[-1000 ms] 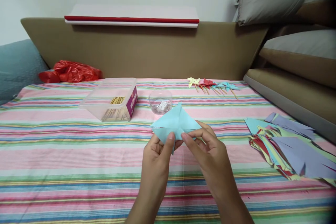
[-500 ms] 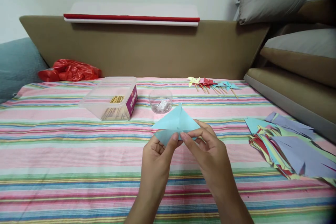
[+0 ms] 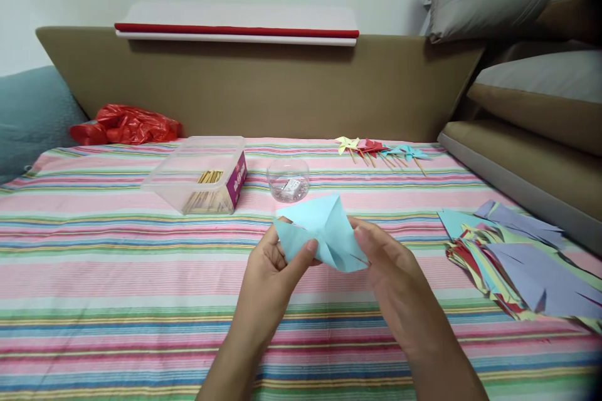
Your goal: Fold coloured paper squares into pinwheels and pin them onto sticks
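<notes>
A light blue paper pinwheel (image 3: 324, 232), its blades partly folded to the middle, is held up above the striped cloth. My left hand (image 3: 277, 263) pinches it at the lower left, thumb on the front near the centre and fingers behind. At its right edge is my right hand (image 3: 392, 269), closed around the side with thumb in front and fingers mostly hidden behind the paper. Just beyond the pinwheel stands a round clear tub (image 3: 288, 180) with small things and a white label inside.
A clear plastic box (image 3: 192, 178) with wooden sticks stands back left, a red plastic bag (image 3: 126, 125) behind it. Finished pinwheels on sticks (image 3: 376, 149) lie at the back right. Cut coloured paper sheets (image 3: 527, 269) are piled right, beside stacked cushions (image 3: 522, 156).
The pinwheel has turned in my hands, and another blade is folded inward. My right hand has moved from the centre to the paper's right edge; my left thumb remains near the middle.
</notes>
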`<control>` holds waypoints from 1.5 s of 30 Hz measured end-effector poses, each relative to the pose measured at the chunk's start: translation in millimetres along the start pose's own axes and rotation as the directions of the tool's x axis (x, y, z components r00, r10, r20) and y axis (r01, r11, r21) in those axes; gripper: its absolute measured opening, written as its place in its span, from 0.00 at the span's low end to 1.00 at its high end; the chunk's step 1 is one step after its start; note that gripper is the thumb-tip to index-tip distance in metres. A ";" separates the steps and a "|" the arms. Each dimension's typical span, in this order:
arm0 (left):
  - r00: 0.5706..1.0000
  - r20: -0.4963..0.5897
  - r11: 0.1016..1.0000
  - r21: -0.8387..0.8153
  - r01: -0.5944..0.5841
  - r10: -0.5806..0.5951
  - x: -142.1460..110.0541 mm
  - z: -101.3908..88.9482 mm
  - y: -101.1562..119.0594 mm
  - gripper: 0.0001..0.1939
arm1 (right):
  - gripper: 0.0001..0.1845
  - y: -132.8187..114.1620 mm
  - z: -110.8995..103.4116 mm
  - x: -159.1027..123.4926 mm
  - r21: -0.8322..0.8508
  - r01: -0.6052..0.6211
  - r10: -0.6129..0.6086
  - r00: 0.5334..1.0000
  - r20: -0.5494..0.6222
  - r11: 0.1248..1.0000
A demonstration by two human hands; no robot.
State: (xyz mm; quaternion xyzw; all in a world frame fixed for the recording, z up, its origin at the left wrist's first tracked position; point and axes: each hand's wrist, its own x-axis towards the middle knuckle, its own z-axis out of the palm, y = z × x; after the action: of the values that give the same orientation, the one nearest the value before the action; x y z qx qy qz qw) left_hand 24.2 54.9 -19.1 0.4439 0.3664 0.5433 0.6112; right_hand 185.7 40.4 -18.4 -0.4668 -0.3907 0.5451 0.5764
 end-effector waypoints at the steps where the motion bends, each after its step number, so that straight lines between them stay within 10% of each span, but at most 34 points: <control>1: 0.999 0.046 1.000 0.007 0.006 -0.006 -0.1 -1.9 2.1 0.13 | 0.25 -1.6 -2.9 -0.7 0.010 -0.040 0.039 0.997 0.065 0.999; 8: 0.972 0.195 0.990 0.087 0.114 -0.129 -2.1 -10.2 9.8 0.30 | 0.15 -3.6 -8.4 -3.2 -0.024 -0.090 0.093 0.970 0.223 0.996; 16: 0.942 0.263 0.970 0.179 0.166 -0.210 -1.6 -16.7 10.2 0.27 | 0.18 1.8 -4.7 -5.7 -0.096 -0.174 0.189 0.966 0.175 0.980; 22: 0.969 0.100 0.971 0.105 0.213 -0.224 -0.1 -12.6 10.5 0.32 | 0.14 9.7 7.5 -0.9 0.182 -0.070 0.070 0.998 0.009 0.981; 28: 0.987 0.021 0.987 0.012 0.159 -0.159 -1.9 4.9 0.0 0.15 | 0.13 10.3 30.8 -1.7 0.469 0.026 0.030 0.993 -0.110 0.883; 45: 0.994 -0.052 0.994 -0.044 0.096 -0.098 -2.5 11.9 -9.3 0.13 | 0.16 20.6 48.6 -2.4 0.507 0.009 0.035 0.997 -0.076 0.862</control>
State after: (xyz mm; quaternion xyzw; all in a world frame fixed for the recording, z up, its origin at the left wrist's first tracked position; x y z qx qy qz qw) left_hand 38.1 50.5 -23.9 0.3977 0.3927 0.5323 0.6358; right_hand 133.5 42.8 -25.5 -0.3236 -0.2064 0.6128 0.6908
